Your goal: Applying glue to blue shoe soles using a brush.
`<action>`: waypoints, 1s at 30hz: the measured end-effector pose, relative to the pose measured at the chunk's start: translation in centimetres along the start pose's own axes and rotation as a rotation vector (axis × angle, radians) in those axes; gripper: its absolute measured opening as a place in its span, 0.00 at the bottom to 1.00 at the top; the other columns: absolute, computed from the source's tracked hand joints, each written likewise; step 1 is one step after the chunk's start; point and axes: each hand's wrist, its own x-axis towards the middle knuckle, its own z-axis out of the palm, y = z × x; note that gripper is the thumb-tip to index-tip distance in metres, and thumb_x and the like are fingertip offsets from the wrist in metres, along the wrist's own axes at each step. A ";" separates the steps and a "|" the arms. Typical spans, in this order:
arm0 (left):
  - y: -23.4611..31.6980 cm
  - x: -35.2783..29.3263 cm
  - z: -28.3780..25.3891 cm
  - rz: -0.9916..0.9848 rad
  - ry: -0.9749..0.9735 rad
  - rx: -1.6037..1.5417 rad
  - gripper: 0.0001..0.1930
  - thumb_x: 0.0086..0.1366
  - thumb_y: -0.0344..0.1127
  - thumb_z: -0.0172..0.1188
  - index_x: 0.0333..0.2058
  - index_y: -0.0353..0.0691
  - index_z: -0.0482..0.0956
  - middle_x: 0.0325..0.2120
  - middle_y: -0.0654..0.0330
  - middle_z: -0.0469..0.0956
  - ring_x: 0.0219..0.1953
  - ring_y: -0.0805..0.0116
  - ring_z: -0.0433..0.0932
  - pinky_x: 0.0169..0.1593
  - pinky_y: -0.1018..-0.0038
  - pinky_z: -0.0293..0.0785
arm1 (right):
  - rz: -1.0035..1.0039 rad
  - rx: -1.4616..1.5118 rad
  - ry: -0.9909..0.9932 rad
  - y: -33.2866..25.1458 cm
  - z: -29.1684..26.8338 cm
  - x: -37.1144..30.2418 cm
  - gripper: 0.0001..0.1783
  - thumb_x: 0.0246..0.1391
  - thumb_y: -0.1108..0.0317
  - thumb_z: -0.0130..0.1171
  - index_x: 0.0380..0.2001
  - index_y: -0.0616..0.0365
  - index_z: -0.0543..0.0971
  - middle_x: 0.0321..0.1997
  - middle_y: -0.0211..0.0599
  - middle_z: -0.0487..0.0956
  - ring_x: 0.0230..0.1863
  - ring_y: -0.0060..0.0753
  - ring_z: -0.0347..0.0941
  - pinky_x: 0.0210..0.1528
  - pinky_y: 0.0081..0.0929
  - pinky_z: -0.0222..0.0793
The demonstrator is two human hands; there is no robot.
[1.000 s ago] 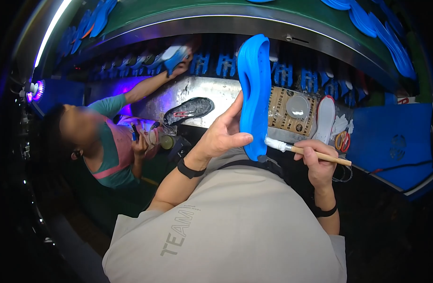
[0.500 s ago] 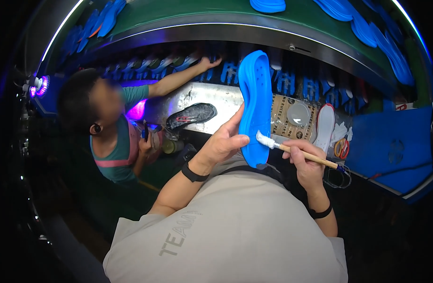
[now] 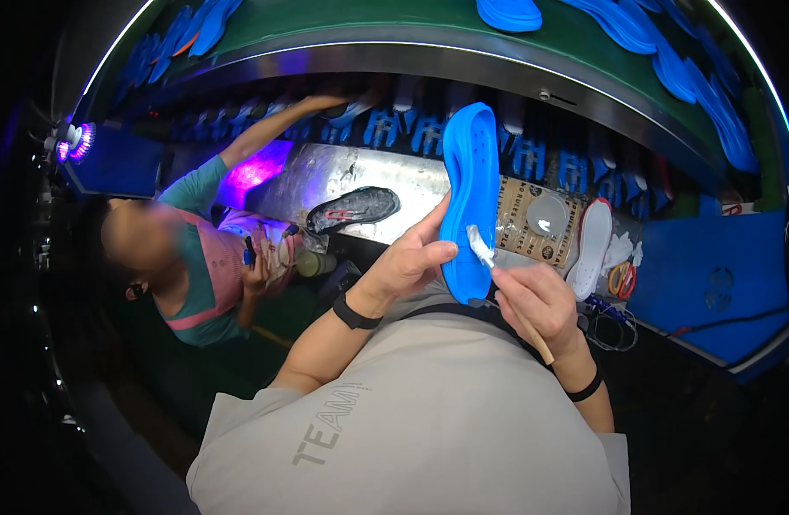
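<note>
A blue shoe sole (image 3: 470,180) stands upright in front of me, its hollow inner side showing a raised rim and small holes near the far end. My left hand (image 3: 412,262) grips its left edge, with the thumb over the rim. Between the fingers of my right hand (image 3: 536,305) is a brush (image 3: 480,246) with a wooden handle. Its white-coated bristles touch the inside of the sole in the lower half. The fingertips of my left hand behind the sole are hidden.
Beyond the sole a metal bench (image 3: 313,167) carries a dark shoe sole (image 3: 353,209). Right of it are a round pale lid or cup (image 3: 548,215) on cardboard, a white sole (image 3: 594,245) and scissors (image 3: 621,279). A green conveyor (image 3: 369,26) holds blue soles. A co-worker (image 3: 184,257) reaches across at left.
The brush has turned so its handle points down toward me, and its bristles have moved slightly up the sole. The co-worker has leaned back left, the reaching arm now farther left.
</note>
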 end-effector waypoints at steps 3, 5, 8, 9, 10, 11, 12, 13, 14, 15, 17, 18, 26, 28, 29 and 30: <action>0.1 -0.2 -0.3 -0.027 -0.021 0.009 0.54 0.65 0.47 0.67 0.77 0.42 0.38 0.69 0.52 0.64 0.67 0.59 0.69 0.69 0.61 0.68 | 0.025 0.103 -0.050 0.8 -1.2 -0.1 0.22 0.41 0.82 0.70 0.45 0.64 0.84 0.36 0.40 0.82 0.33 0.41 0.78 0.35 0.33 0.76; 0.2 -0.2 -0.3 -0.029 -0.009 0.013 0.53 0.65 0.46 0.66 0.77 0.41 0.37 0.70 0.52 0.62 0.69 0.60 0.67 0.70 0.61 0.66 | 0.116 0.194 0.015 1.0 -1.5 -0.2 0.21 0.42 0.82 0.70 0.44 0.64 0.85 0.36 0.40 0.82 0.33 0.40 0.78 0.35 0.32 0.75; 0.4 -0.3 -0.1 -0.028 0.000 0.033 0.53 0.66 0.45 0.65 0.77 0.41 0.37 0.71 0.52 0.60 0.70 0.61 0.65 0.71 0.63 0.64 | 0.180 0.163 0.066 0.7 -1.0 -0.5 0.21 0.42 0.82 0.69 0.44 0.63 0.86 0.37 0.39 0.81 0.33 0.38 0.78 0.35 0.31 0.74; 0.5 -0.3 0.0 -0.020 0.001 0.041 0.53 0.66 0.44 0.65 0.77 0.40 0.37 0.71 0.52 0.59 0.70 0.61 0.64 0.71 0.63 0.64 | 0.185 0.142 0.066 0.6 -0.8 -0.5 0.21 0.42 0.82 0.69 0.44 0.63 0.86 0.37 0.39 0.81 0.33 0.38 0.78 0.35 0.31 0.74; 0.6 -0.2 0.1 -0.024 -0.003 0.048 0.53 0.65 0.43 0.64 0.77 0.40 0.37 0.71 0.52 0.59 0.70 0.61 0.64 0.71 0.63 0.64 | 0.187 0.123 0.065 0.6 -0.7 -0.5 0.21 0.43 0.83 0.69 0.44 0.62 0.86 0.37 0.39 0.81 0.33 0.38 0.78 0.36 0.31 0.74; 0.7 -0.2 0.1 -0.017 -0.009 0.056 0.53 0.65 0.43 0.64 0.77 0.40 0.37 0.71 0.52 0.59 0.70 0.62 0.65 0.71 0.64 0.64 | 0.185 0.108 0.068 0.5 -0.6 -0.5 0.21 0.43 0.83 0.69 0.44 0.62 0.86 0.38 0.39 0.81 0.33 0.37 0.78 0.36 0.31 0.74; 0.8 0.0 0.1 -0.012 -0.010 0.058 0.53 0.65 0.42 0.64 0.77 0.40 0.37 0.71 0.52 0.59 0.70 0.62 0.65 0.71 0.64 0.64 | 0.193 0.112 0.060 0.7 -0.6 -0.4 0.21 0.43 0.83 0.69 0.44 0.62 0.86 0.38 0.38 0.81 0.34 0.38 0.78 0.36 0.31 0.74; 0.8 0.0 0.0 -0.012 -0.014 0.070 0.52 0.66 0.41 0.64 0.77 0.40 0.37 0.71 0.52 0.59 0.70 0.62 0.65 0.71 0.65 0.64 | 0.193 0.114 0.058 0.5 -0.5 -0.3 0.21 0.42 0.83 0.69 0.44 0.62 0.86 0.38 0.38 0.80 0.34 0.38 0.78 0.37 0.31 0.74; 0.8 0.1 -0.1 -0.009 -0.018 0.080 0.52 0.66 0.40 0.64 0.77 0.40 0.37 0.71 0.52 0.59 0.70 0.63 0.65 0.71 0.65 0.64 | 0.194 0.117 0.062 0.5 -0.4 -0.3 0.21 0.42 0.83 0.69 0.44 0.62 0.86 0.38 0.38 0.80 0.34 0.38 0.78 0.37 0.30 0.75; 0.7 0.1 -0.2 0.000 -0.025 0.089 0.52 0.66 0.40 0.64 0.77 0.40 0.37 0.71 0.52 0.59 0.69 0.63 0.65 0.71 0.65 0.63 | 0.196 0.141 0.041 0.5 -0.5 -0.2 0.21 0.43 0.83 0.68 0.44 0.62 0.86 0.39 0.38 0.80 0.35 0.37 0.78 0.38 0.30 0.75; 0.6 0.2 -0.4 -0.010 -0.028 0.103 0.52 0.66 0.39 0.64 0.77 0.40 0.36 0.72 0.52 0.59 0.69 0.63 0.65 0.71 0.65 0.63 | 0.213 0.180 -0.014 0.6 -0.6 -0.3 0.19 0.45 0.83 0.67 0.44 0.63 0.86 0.40 0.39 0.81 0.35 0.36 0.78 0.39 0.28 0.75; 0.5 0.2 -0.4 -0.017 -0.015 0.115 0.52 0.66 0.38 0.64 0.78 0.40 0.36 0.72 0.52 0.59 0.70 0.63 0.65 0.71 0.65 0.63 | 0.279 0.311 0.001 0.6 -0.7 -0.5 0.19 0.47 0.82 0.66 0.45 0.64 0.86 0.40 0.39 0.81 0.37 0.35 0.78 0.40 0.27 0.74; 0.6 -0.1 -0.4 -0.003 -0.007 0.078 0.51 0.67 0.39 0.63 0.77 0.39 0.37 0.73 0.53 0.58 0.71 0.64 0.63 0.71 0.67 0.61 | 0.603 1.007 0.240 1.8 0.0 -2.8 0.16 0.57 0.74 0.63 0.48 0.69 0.84 0.48 0.44 0.80 0.43 0.28 0.76 0.47 0.24 0.72; 0.8 -0.3 -0.3 -0.009 -0.004 0.067 0.51 0.67 0.39 0.63 0.77 0.39 0.37 0.73 0.52 0.58 0.71 0.64 0.63 0.71 0.67 0.62 | 0.602 1.096 0.293 2.1 0.3 -3.1 0.17 0.59 0.71 0.64 0.49 0.70 0.83 0.48 0.46 0.80 0.41 0.28 0.75 0.46 0.24 0.72; 0.9 -0.4 -0.4 -0.012 -0.005 0.061 0.51 0.67 0.39 0.63 0.77 0.39 0.37 0.73 0.52 0.57 0.71 0.64 0.63 0.71 0.67 0.62 | 0.610 1.086 0.292 2.2 0.3 -3.2 0.17 0.58 0.71 0.64 0.49 0.70 0.83 0.48 0.45 0.80 0.41 0.28 0.75 0.46 0.23 0.72; 1.0 -0.4 -0.4 -0.015 -0.007 0.056 0.51 0.67 0.39 0.63 0.77 0.39 0.37 0.73 0.52 0.57 0.71 0.63 0.63 0.70 0.67 0.62 | 0.625 1.089 0.300 2.2 0.3 -3.2 0.17 0.58 0.71 0.64 0.49 0.70 0.83 0.49 0.45 0.80 0.41 0.28 0.75 0.45 0.23 0.72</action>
